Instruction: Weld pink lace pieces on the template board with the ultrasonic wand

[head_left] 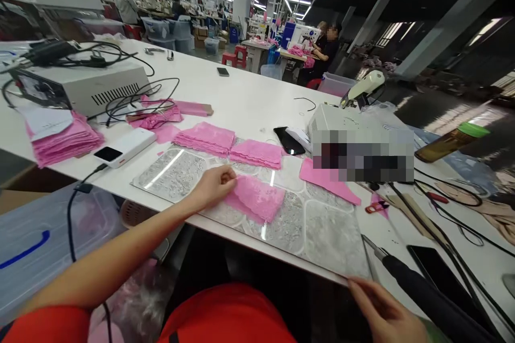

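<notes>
My left hand (pixel 215 186) is closed in a pinch at the left end of a pink lace fabric piece (pixel 259 198). That piece lies folded or layered on a grey marble-patterned board (pixel 330 230). Just behind it sit two stacks of pink lace pieces, a left stack (pixel 207 138) and a right stack (pixel 256 153). My right hand (pixel 382 308) is low at the right, fingers stretched out, with fingertips by the front edge of the table and nothing visible in them. Beside it rests a pen-like tool with a metal tip and black handle (pixel 418 281).
At left are a grey box-shaped device (pixel 108 83), cables, a white power bank (pixel 125 147) and a pink fabric pile (pixel 66 142). At right are another device (pixel 322 118), red-handled snips (pixel 377 207), a phone (pixel 438 273) and a green-capped bottle (pixel 450 142). People work farther back.
</notes>
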The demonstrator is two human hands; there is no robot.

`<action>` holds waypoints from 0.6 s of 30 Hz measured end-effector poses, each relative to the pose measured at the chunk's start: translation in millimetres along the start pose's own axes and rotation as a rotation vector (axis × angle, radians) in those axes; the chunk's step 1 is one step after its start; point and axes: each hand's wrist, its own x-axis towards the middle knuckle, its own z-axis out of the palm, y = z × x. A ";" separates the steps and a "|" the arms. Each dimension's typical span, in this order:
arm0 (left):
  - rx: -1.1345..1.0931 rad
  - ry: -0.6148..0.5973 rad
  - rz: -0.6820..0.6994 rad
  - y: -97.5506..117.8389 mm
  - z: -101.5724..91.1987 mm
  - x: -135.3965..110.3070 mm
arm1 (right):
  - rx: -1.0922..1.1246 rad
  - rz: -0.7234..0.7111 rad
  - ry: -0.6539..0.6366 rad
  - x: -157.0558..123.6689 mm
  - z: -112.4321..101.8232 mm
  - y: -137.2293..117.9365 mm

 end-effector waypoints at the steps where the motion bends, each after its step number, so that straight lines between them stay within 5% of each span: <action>1: -0.008 0.014 -0.020 -8.7 -3.7 -5.7 | -0.001 -0.079 -0.042 0.4 11.9 -20.3; 5: 0.010 0.054 -0.059 -23.8 -12.6 -17.7 | 0.023 -0.404 -0.158 24.6 67.2 -82.2; 9: 0.080 0.071 -0.045 -27.1 -18.2 -21.0 | -0.044 -0.565 -0.248 48.6 107.7 -104.1; 18: 0.237 0.043 0.020 -42.9 -24.8 -29.6 | -0.125 -0.628 -0.298 52.6 124.5 -106.4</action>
